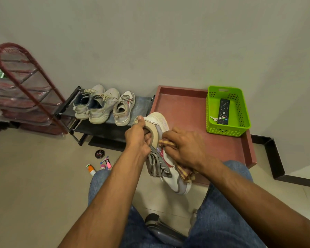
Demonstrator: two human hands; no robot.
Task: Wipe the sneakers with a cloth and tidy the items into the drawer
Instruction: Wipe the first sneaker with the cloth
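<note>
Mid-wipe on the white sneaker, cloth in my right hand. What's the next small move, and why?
Probably draw the checked cloth along the side of the sneaker toward the toe. The right hand presses it near the heel end, the left hand grips the collar to steady the shoe, and the toe end lies uncovered.

Remote (223, 111) in green basket (210, 111)

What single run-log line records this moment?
step: wiping | left hand: grips sneaker collar | right hand: presses checked cloth on sneaker side | drawer: open
</note>
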